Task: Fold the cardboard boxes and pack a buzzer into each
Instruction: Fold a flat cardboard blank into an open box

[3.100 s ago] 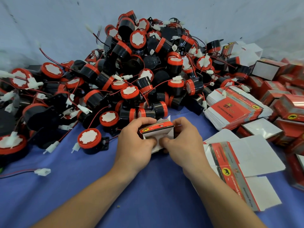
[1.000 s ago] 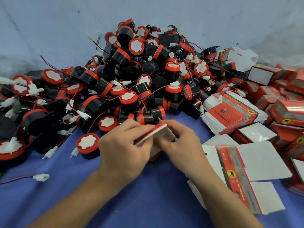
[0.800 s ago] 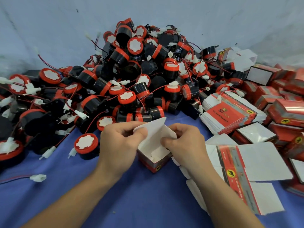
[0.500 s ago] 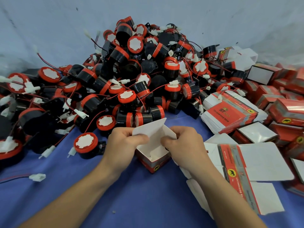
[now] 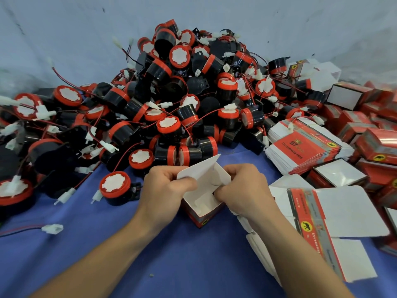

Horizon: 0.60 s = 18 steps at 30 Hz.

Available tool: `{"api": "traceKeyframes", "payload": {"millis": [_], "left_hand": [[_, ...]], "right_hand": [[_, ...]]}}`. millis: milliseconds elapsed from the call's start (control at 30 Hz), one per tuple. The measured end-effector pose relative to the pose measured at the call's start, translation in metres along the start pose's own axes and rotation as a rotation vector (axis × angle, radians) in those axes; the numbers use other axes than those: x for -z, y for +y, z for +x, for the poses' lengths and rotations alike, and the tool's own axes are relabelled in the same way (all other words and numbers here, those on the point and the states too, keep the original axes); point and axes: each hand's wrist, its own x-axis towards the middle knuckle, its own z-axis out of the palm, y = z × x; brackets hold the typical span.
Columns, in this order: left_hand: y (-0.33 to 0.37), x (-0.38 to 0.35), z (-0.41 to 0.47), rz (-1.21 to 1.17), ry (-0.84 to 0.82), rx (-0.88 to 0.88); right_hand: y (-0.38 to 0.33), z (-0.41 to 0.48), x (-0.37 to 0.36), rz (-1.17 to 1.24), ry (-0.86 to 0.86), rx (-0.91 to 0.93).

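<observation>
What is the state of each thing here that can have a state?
box: upright, top open, empty.
lid flap: raised, pinched by the left hand.
right hand: grips a side flap.
nearest buzzer: loose on the cloth, unpacked.
stack of flat boxes: unfolded.
boxes at far right: closed.

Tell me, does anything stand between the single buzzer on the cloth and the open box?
Yes: the left hand, pinching the box's raised lid flap, lies between the buzzer and the box. The box's mouth is open and empty.
</observation>
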Motion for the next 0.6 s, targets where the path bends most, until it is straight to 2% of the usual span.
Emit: {"api": "traceKeyframes", "payload": {"millis": [233,367,433,533,600], "left_hand": [[-0.001,-0.001,0.001,-0.086,0.075,-0.012],[0.0,0.002,0.002,-0.077,0.102,-0.043],[0.0,0.002,0.002,-0.04,0.122,-0.057],[-0.002,-0.001,0.001,0.057,0.155,-0.118],[-0.004,-0.001,-0.001,0.019,0.137,-0.125]], "right_hand": [[0.009,-0.008,0.005,0.249,-0.198,0.214],[0.008,-0.005,0.01,0.381,-0.31,0.219],[0.009,-0.006,0.007,0.32,-0.246,0.196],[0.008,-0.005,-0.002,0.098,-0.071,0.192],[0.008,-0.004,-0.005,0.047,-0.024,0.176]]}}
